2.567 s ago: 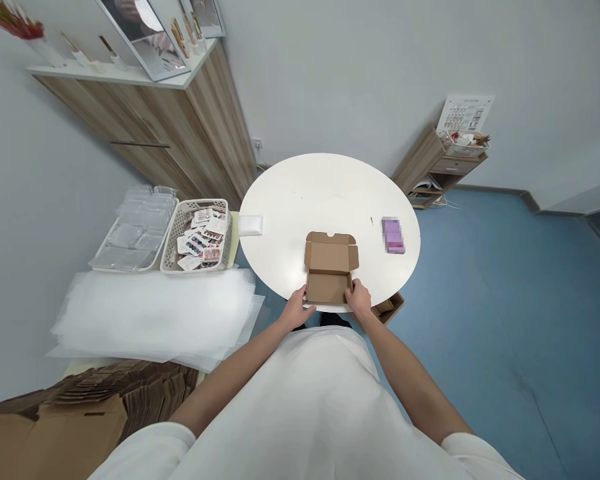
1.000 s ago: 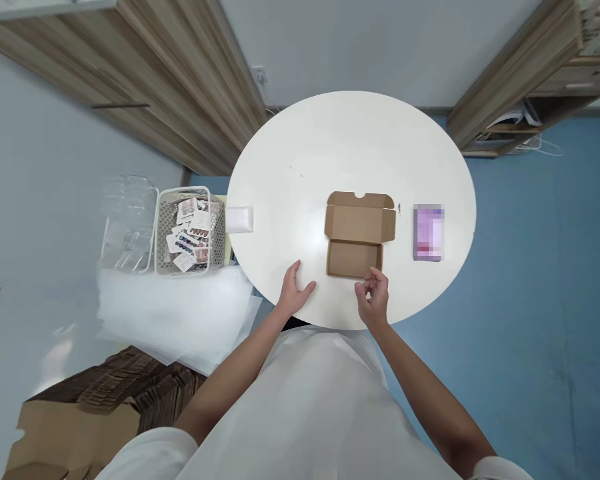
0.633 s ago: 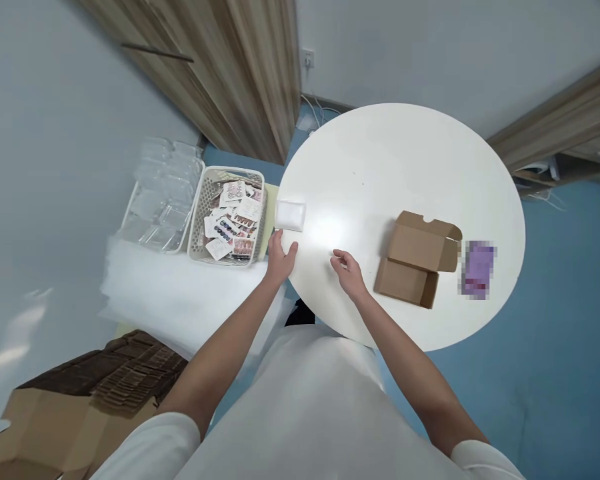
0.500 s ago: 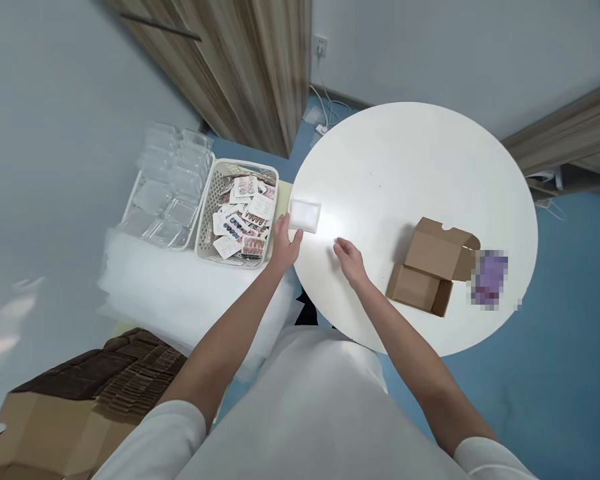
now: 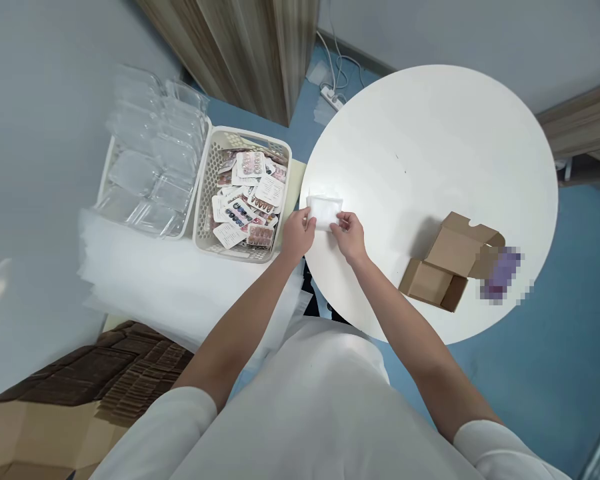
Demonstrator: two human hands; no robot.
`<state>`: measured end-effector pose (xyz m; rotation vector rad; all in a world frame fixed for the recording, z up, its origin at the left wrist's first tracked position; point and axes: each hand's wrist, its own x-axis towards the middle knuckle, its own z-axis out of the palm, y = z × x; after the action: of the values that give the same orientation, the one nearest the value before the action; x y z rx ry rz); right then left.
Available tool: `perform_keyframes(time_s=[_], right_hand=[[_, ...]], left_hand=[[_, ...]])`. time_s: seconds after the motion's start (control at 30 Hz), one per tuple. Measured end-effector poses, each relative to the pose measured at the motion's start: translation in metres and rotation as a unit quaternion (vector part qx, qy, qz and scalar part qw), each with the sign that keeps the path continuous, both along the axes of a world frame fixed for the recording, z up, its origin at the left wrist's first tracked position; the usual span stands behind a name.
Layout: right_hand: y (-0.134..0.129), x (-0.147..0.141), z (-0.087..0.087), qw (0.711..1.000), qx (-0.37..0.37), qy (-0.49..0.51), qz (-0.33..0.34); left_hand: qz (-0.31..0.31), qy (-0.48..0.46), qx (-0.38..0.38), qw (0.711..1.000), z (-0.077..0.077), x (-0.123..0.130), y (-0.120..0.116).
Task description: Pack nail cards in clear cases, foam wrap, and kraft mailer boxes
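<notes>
A small white wrapped packet (image 5: pixel 325 212) is at the left edge of the round white table (image 5: pixel 460 147); what it contains cannot be seen. My left hand (image 5: pixel 299 235) grips its lower left corner, fingers closed on it. On the other side, my right hand (image 5: pixel 350 237) pinches the lower right corner between thumb and fingers. Further right on the tabletop, an open brown cardboard box (image 5: pixel 443 270) stands with its lid folded back. Beside that box lies a purple item (image 5: pixel 503 273), blurred by pixelation.
Left of the table, a white basket (image 5: pixel 200 220) holds carded press-on nail sets. Next to it, another basket (image 5: pixel 105 170) is piled with clear plastic trays. White translucent sheets (image 5: pixel 180 280) lie in front. Flattened cardboard boxes (image 5: pixel 90 367) are stacked lower left. A power strip (image 5: pixel 331 98) rests on the floor.
Both hands have closed on the packet's lower corners; the right hand was apart from it before, and the left was open at its edge. The camera view has shifted slightly.
</notes>
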<state>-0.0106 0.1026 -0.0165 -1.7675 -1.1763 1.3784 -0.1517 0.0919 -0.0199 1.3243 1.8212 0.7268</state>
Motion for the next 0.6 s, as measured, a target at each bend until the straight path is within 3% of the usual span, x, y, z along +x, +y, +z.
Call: perform_keyframes(time_s=[0.27,0.4,0.5,0.6], right_hand=[[-0.06,0.03,0.005,0.987,-0.075,0.072,-0.119],[-0.085,0.047,0.013,0.968,-0.114,0.152,-0.162],[-0.101,0.062,0.025,0.959,-0.123,0.21,-0.147],[-0.115,0.079,0.04,0.953,-0.104,0.262,-0.111]], left_hand=[[0.047,-0.171,-0.116,0.977,-0.005,0.022,-0.043],[0.106,-0.338,-0.211,0.911,0.002,0.035,-0.063],[0.082,-0.459,-0.259,0.846,0.015,0.042,-0.076],[0.045,-0.53,-0.262,0.805,0.031,0.053,-0.089]])
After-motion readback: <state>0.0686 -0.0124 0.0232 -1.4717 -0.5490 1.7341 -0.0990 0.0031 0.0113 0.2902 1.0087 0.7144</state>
